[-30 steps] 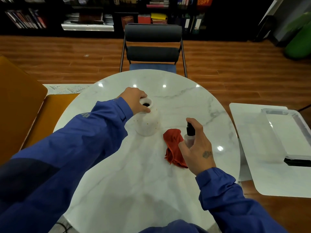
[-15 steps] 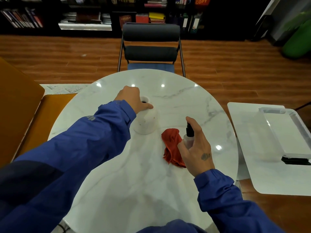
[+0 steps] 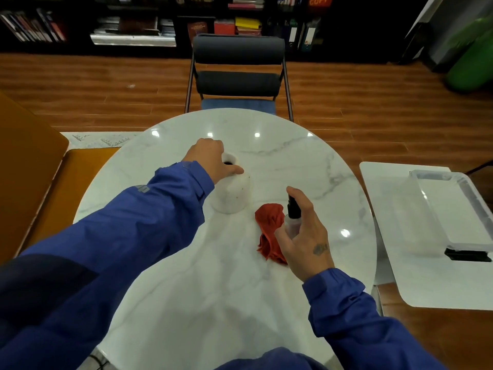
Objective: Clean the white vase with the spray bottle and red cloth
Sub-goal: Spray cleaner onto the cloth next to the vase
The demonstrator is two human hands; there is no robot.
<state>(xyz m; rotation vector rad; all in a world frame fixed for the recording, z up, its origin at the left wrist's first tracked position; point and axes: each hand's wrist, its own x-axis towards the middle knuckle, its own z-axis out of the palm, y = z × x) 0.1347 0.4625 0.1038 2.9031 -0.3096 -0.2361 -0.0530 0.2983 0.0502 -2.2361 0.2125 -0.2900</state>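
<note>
The left hand (image 3: 210, 160) pinches the white vase (image 3: 232, 194) neck, half hiding it; the right hand (image 3: 306, 236) clasps the spray bottle (image 3: 293, 218).

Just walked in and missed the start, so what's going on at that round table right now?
A person in a blue jacket is set up to clean a white vase on the marble table. The left hand grips the vase by its neck, holding it upright. The right hand holds a small spray bottle, nozzle toward the vase. The red cloth lies crumpled on the table between them, untouched.
</note>
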